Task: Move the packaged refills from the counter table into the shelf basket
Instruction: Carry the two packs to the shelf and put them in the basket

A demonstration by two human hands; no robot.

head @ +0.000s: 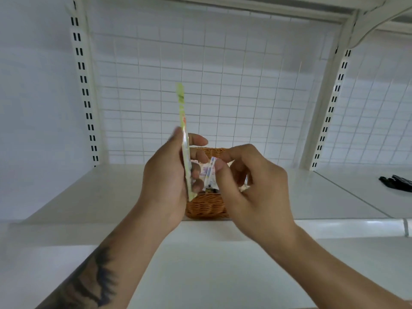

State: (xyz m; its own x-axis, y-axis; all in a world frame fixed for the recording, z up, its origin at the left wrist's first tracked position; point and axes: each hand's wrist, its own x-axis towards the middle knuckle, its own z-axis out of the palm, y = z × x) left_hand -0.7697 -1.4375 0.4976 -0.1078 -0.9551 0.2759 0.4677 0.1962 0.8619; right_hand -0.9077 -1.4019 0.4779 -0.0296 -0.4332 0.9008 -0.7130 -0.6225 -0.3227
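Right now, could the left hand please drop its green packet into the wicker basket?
Probably yes: the left hand holds the green packet just above the basket, though the right hand crowds the opening.

- Woven basket [207, 207]: orange-brown wicker.
- Tall packet [183, 121]: pale yellow-green with a small orange mark.
- Small packet [210, 175]: white with lilac and blue print.
- Shelf [89, 197] and slotted uprights [83, 85]: cream-white; slots black.
- Back grid panel [223, 85]: white wire squares.
- Left forearm [95, 279]: dark grey-black tattoo.
- Object at right on shelf [395, 180]: black.
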